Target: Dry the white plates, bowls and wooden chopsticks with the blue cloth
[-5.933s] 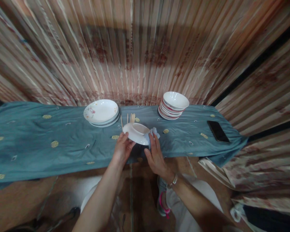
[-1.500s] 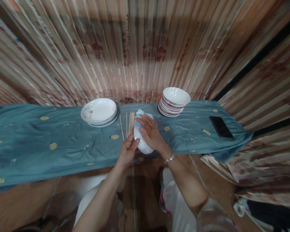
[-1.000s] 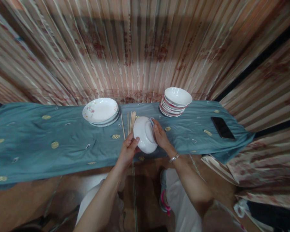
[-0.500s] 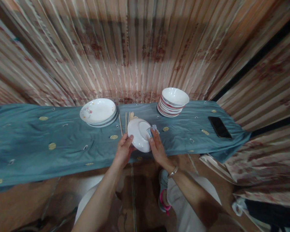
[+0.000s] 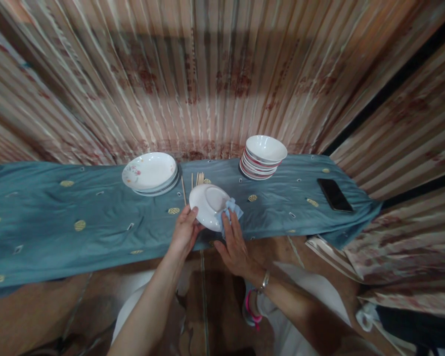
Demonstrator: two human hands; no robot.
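Observation:
A white plate (image 5: 202, 206) is tilted above the front edge of the cloth-covered table, with its underside and round foot ring facing up towards me. My left hand (image 5: 186, 229) grips its left rim, thumb on top and fingers underneath. Against the plate's lower right side, my right hand (image 5: 236, 243) presses a crumpled light-blue cloth (image 5: 230, 205) under its fingertips, its thumb spread apart below. Just beyond the plate lie several thin wooden chopsticks (image 5: 200, 178), partly hidden by it.
Left of the chopsticks stands a stack of white floral plates (image 5: 154, 170). Several bowls (image 5: 266, 148) are stacked at the back right, and a black phone (image 5: 334, 194) lies farther right. The teal tablecloth (image 5: 107, 207) meets a pleated curtain (image 5: 215, 74) behind.
My right hand has slid down and towards me along the plate with the cloth, and its fingers have spread. The plate has shifted slightly left in view, still gripped by my left hand.

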